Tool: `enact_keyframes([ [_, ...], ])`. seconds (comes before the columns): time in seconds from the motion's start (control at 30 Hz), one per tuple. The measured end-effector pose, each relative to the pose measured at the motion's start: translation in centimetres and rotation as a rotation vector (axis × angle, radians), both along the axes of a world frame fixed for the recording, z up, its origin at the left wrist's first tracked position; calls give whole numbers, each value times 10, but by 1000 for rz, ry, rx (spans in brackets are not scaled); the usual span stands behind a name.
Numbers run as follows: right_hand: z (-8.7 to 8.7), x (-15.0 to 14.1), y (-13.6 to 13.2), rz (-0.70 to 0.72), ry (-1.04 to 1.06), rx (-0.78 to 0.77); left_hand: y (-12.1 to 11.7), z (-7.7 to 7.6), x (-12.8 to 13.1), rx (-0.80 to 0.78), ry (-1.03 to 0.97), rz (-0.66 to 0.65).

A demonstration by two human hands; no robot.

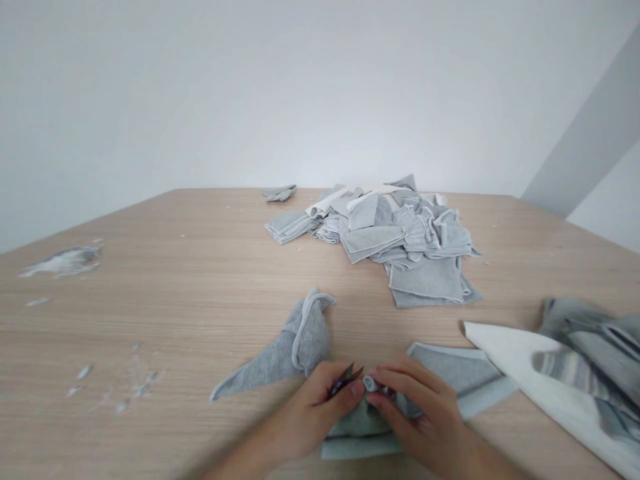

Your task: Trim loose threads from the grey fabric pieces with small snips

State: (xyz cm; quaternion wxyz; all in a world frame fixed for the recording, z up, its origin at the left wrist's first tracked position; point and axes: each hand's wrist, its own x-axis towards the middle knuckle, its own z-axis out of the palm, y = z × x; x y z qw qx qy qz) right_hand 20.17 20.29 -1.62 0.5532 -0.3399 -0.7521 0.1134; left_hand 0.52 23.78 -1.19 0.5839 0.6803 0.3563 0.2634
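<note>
Wood-grain table (200, 267) backed by pale wall (250, 93); grey cloth pile (415, 233) borne; snips (344, 381) held, L grip (323, 401); cloth roll (370, 383) pinched, R grip (423, 400).

Table (200, 280) runs back to the wall (300, 100). Fabric pile (405, 230) at the far side, R of ctr; 1 small scrap (280, 193) behind-L of it, apart. Lint clump (67, 261) at far L; loose bits (137, 388) in front of it, near L. Twisted cloth (295, 343) lies before the pile, just L of the hands. Snips (345, 381) in L hand (320, 407), rolled fabric (370, 383) in R hand (430, 413), front ctr. Flat piece (450, 367) just beyond R hand, btwn it & the cloth heap (595, 333) at R edge.
</note>
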Motion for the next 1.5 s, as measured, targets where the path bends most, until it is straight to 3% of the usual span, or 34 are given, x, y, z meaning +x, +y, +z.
enact_keyframes([
  [0.27, 7, 3, 0, 151, 56, -318, -3, 6, -2, 80, 40, -54],
  [0.53, 1, 0, -5, 7, 95, -297, -1, 10, -3, 82, 73, -94],
  [0.7, 7, 4, -2, -7, 84, -397, 2, 11, -4, 79, 94, -128],
  [0.8, 10, 5, -1, -72, 61, -325, 3, 13, -4, 75, 129, -124],
  [1.0, 4, 4, 0, -102, 8, -19, 4, 17, -4, 94, 113, -167],
  [1.13, 0, 5, -1, -125, -23, 38, 6, 18, -4, 105, 122, -165],
  [1.5, 5, 2, -2, -38, 192, -532, 3, 26, -4, 240, 171, -115],
])
